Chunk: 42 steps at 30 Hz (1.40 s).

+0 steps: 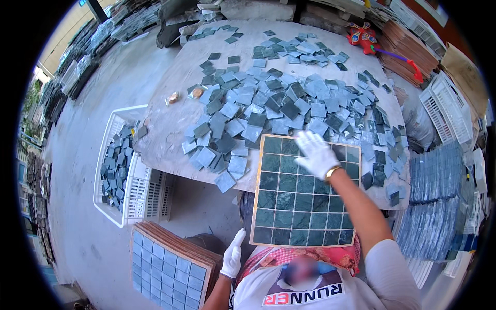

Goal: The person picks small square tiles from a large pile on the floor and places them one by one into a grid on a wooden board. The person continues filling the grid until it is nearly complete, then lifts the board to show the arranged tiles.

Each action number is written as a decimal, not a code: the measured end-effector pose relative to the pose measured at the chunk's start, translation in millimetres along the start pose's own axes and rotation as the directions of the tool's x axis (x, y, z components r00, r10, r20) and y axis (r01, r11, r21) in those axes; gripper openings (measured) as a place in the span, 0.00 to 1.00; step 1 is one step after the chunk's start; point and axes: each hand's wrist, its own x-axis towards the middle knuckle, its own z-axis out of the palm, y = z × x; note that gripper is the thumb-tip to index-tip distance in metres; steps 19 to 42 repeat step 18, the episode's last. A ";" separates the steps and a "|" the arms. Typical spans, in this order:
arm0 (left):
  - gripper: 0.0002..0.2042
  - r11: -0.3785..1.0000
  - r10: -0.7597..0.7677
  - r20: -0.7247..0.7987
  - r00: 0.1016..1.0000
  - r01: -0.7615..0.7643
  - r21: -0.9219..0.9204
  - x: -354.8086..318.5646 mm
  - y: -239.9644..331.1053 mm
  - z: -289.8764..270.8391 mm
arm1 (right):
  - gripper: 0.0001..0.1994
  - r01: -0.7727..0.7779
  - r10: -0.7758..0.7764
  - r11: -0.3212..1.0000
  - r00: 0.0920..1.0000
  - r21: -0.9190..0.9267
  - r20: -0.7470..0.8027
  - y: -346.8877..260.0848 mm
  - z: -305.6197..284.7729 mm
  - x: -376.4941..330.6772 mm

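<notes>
- Green marble squares, veined in white, are filling a wooden-rimmed tile frame [299, 206] in a neat grid; the frame is lying on the near edge of the desk [170, 124], its lower part overhanging toward the person.
- White-gloved, the right hand [316, 154] is resting flat and open on the frame's upper right squares, gripping nothing.
- Likewise gloved, the left hand [233, 256] is hanging beside the frame's lower left corner, fingers loosely extended and empty, the two hands well apart.
- Just left of that hand, a stack of filled frames [170, 268] is sitting low by the floor.
- Further left, a white crate [120, 170] is holding loose tiles beside the desk's edge.
- Beyond the frame, a heap of loose tiles [279, 108] is crowding the desk's middle, while the desk's left margin is staying mostly bare.
</notes>
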 end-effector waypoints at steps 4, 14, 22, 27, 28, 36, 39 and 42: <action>0.33 0.996 -0.039 -0.069 0.997 0.033 -0.085 -11.2 -4.6 -0.6 | 0.36 -0.139 0.135 0.989 0.988 0.058 0.073 17.8 -19.0 -62.3; 0.49 0.925 -0.023 -0.029 0.999 0.033 0.379 24.4 24.3 17.8 | 0.33 -0.059 0.015 0.963 0.986 0.263 0.167 -69.4 -59.9 -225.0; 0.58 0.789 0.044 0.041 0.998 -0.060 0.611 55.3 21.0 37.1 | 0.36 -0.421 0.439 0.883 0.897 0.206 -0.050 -51.2 -31.7 -296.1; 0.58 0.789 0.044 0.041 0.998 -0.060 0.611 55.3 21.0 37.1 | 0.36 -0.421 0.439 0.883 0.897 0.206 -0.050 -51.2 -31.7 -296.1; 0.58 0.789 0.044 0.041 0.998 -0.060 0.611 55.3 21.0 37.1 | 0.36 -0.421 0.439 0.883 0.897 0.206 -0.050 -51.2 -31.7 -296.1; 0.58 0.789 0.044 0.041 0.998 -0.060 0.611 55.3 21.0 37.1 | 0.36 -0.421 0.439 0.883 0.897 0.206 -0.050 -51.2 -31.7 -296.1; 0.58 0.789 0.044 0.041 0.998 -0.060 0.611 55.3 21.0 37.1 | 0.36 -0.421 0.439 0.883 0.897 0.206 -0.050 -51.2 -31.7 -296.1; 0.58 0.789 0.044 0.041 0.998 -0.060 0.611 55.3 21.0 37.1 | 0.36 -0.421 0.439 0.883 0.897 0.206 -0.050 -51.2 -31.7 -296.1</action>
